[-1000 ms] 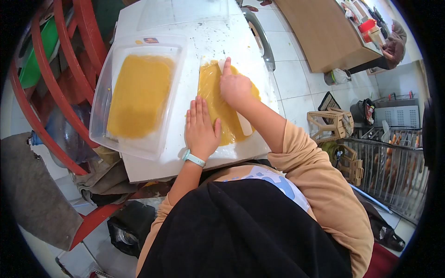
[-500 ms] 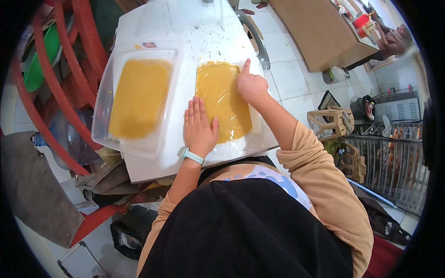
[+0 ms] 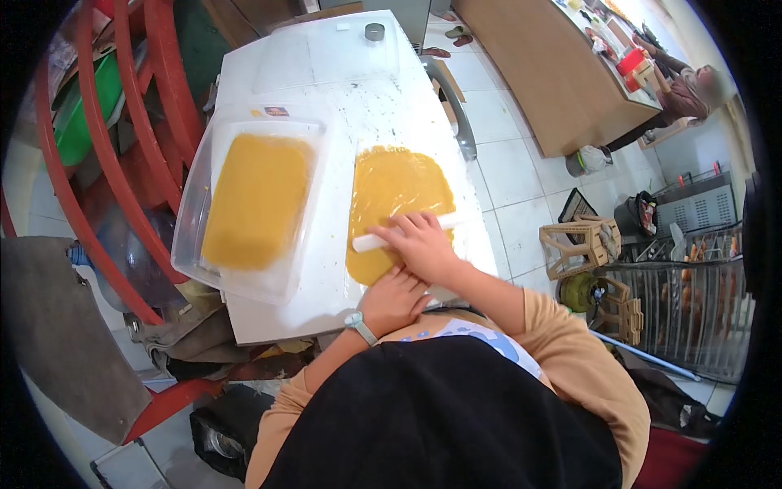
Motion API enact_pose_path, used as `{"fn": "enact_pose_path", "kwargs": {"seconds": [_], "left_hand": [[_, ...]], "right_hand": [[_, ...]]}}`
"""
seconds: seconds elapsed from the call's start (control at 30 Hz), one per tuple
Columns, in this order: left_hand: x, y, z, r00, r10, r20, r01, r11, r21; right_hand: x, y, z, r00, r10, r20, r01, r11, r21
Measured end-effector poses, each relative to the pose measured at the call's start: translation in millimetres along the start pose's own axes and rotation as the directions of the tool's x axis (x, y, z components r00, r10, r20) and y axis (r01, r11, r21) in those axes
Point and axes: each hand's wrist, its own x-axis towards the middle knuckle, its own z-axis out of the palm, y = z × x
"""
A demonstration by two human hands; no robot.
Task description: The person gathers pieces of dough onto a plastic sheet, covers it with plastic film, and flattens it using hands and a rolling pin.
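A flat sheet of yellow dough with a shiny, film-like surface lies on the white table. Across its lower part rests a white rolling pin, and my right hand is on it with fingers bent over the top. My left hand lies flat at the dough's near edge, close below the right hand, fingers stretched out and partly hidden. To the left, a clear plastic tray contains a second yellow sheet.
A clear lid and a small round grey object are at the table's far end. Red curved bars stand close on the left. Behind the counter on the right is another person. A beige stool stands on the floor.
The rolling pin has come into view under my right hand, which moved from the dough's far right edge toward me. My left hand shifted right and nearer, to the dough's near edge.
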Motion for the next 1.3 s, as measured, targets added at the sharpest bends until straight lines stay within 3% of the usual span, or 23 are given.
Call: {"fn": "enact_pose_path", "kwargs": {"seconds": [0.03, 0.13, 0.27, 0.5, 0.63, 0.73, 0.83, 0.9, 0.97, 1.03, 1.1, 1.2, 1.3], "left_hand": [[1, -1, 0, 1.0, 0.004, -0.016, -0.004, 1.0, -0.013], [5, 1, -5, 1.0, -0.005, -0.024, 0.005, 1.0, -0.025], [13, 4, -16, 0.999, -0.04, 0.026, 0.039, 0.999, 0.032], [8, 7, -12, 0.996, -0.083, 0.022, 0.082, 0.996, 0.03], [11, 7, -15, 0.997, -0.072, 0.021, 0.072, 0.997, 0.002], [18, 5, -22, 0.981, -0.155, 0.121, 0.174, 0.97, -0.169], [38, -11, -47, 0.867, -0.425, 0.26, 0.496, 0.691, -0.526], [59, -27, -48, 0.873, -0.487, 0.006, 0.477, 0.852, -0.215], [82, -52, -32, 0.832, -0.479, -0.28, 0.519, 0.85, 0.087], [101, -78, -23, 0.782, -0.545, -0.304, 0.607, 0.777, 0.168], [108, -91, -15, 0.744, -0.577, -0.337, 0.657, 0.722, 0.215], [111, -94, -13, 0.728, -0.58, -0.366, 0.677, 0.694, 0.246], [113, -91, -12, 0.71, -0.607, -0.359, 0.699, 0.67, 0.249]], "right_hand": [[-4, -2, 1, 0.998, 0.019, -0.064, -0.02, 1.0, -0.021], [5, 3, 2, 0.994, 0.113, 0.005, -0.113, 0.993, 0.021], [40, 28, 9, 0.998, 0.055, 0.023, -0.056, 0.996, 0.076], [96, 65, 31, 0.993, 0.051, -0.108, -0.05, 0.999, 0.016], [123, 78, 27, 0.995, 0.096, 0.012, -0.097, 0.992, 0.077], [142, 96, -5, 0.974, 0.148, 0.172, -0.172, 0.976, 0.133], [156, 131, -38, 0.923, 0.295, 0.247, -0.382, 0.778, 0.499], [151, 163, -11, 0.939, 0.24, 0.247, -0.324, 0.858, 0.399], [142, 168, 0, 0.927, 0.158, 0.34, -0.264, 0.919, 0.293], [137, 153, 5, 0.95, 0.133, 0.281, -0.209, 0.943, 0.259], [129, 138, 8, 0.969, 0.151, 0.196, -0.165, 0.985, 0.057], [131, 136, -4, 0.948, 0.13, 0.292, -0.176, 0.975, 0.136], [149, 160, -8, 0.955, 0.152, 0.255, -0.169, 0.985, 0.044]]}}
